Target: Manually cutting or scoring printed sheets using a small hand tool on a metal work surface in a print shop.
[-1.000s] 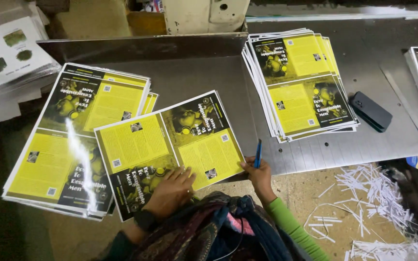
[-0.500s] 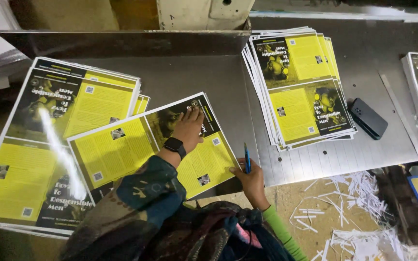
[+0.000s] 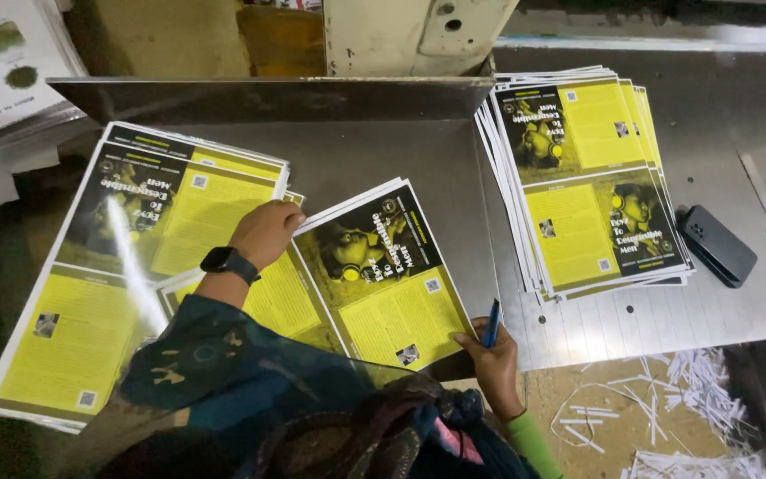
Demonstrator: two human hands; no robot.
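It was a print shop or bindery, by every sign. A broad steel work table (image 3: 738, 310) with a raised metal backstop (image 3: 268, 98) carried stacks of identical yellow-and-black printed sheets (image 3: 578, 177), another tall pile (image 3: 135, 266) lying to the left. Thin white paper trimmings (image 3: 684, 390) littered the brown floor beside the table. A cream-painted machine housing (image 3: 410, 35) stood behind the backstop, and more printed sheets with green patches (image 3: 2, 62) sat at the far left.

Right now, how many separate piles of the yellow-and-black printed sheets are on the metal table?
3: left pile, middle pile under the left hand, right pile beside the phone. More may lie past the right edge.
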